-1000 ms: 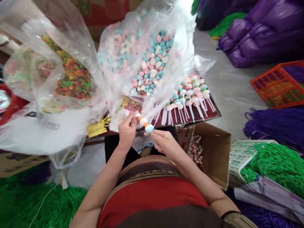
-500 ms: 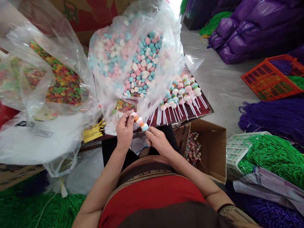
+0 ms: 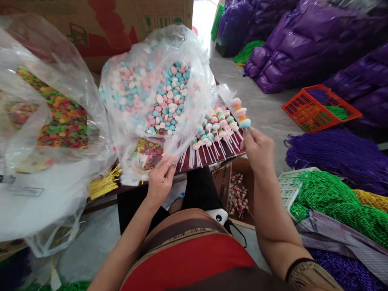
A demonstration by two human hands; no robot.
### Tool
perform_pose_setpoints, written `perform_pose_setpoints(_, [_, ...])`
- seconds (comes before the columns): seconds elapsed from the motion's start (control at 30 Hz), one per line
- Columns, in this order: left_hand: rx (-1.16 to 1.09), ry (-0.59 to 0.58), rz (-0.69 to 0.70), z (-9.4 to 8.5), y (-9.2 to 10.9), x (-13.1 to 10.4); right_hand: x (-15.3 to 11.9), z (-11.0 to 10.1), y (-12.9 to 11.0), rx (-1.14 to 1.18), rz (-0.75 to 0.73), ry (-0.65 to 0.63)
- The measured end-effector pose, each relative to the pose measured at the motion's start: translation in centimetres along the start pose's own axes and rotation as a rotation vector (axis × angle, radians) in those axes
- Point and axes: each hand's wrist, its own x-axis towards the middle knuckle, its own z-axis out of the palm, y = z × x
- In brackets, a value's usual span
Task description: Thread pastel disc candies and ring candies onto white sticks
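My right hand (image 3: 257, 147) is closed on the lower end of a candy skewer (image 3: 241, 114), stacked pink, orange, white and blue, held up at the right end of the table. My left hand (image 3: 163, 176) has its fingers pinched together at the table's front edge, by the plastic bag's lower edge; what they grip is too small to tell. Finished candy skewers (image 3: 216, 127) lie in a pile with white sticks pointing forward. Behind my left hand is a clear bag of pink, white and blue candies (image 3: 171, 101), with ring candies (image 3: 150, 151) in front.
Another bag of colourful ring candies (image 3: 65, 121) stands left, near yellow ties (image 3: 106, 182). A cardboard box (image 3: 248, 173) with skewers sits below the table. Orange crate (image 3: 318, 115), white basket (image 3: 291, 188) and purple bundles (image 3: 303, 52) are at right.
My right hand has carried the candy skewer away from my left hand, up and to the right, beside the pile. My left hand has let go of the skewer. The view has shifted.
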Motion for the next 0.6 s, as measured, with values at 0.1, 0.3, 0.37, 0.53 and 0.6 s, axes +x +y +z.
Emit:
perform_pose_setpoints(0.1, [0.02,0.032,0.009,-0.4,-0.2,0.0,4.5,1.6,1.7,-0.327,0.018,-0.038])
perform_pose_setpoints(0.3, [0.039,0.069,-0.016,-1.2,-1.1,-0.6,5.4,3.7,2.8,-0.515,0.03,-0.164])
perform_pose_setpoints(0.37, [0.032,0.078,-0.026,-1.2,-1.2,-0.7,4.9,3.3,3.0,-0.505,0.031,-0.179])
perform_pose_setpoints(0.53, [0.036,0.095,-0.084,-2.4,-1.1,0.1,4.5,1.1,3.2,-0.504,-0.058,-0.07])
perform_pose_setpoints(0.6, [0.05,0.136,-0.13,-3.3,-1.3,0.5,4.0,0.2,2.8,-0.457,-0.102,0.026])
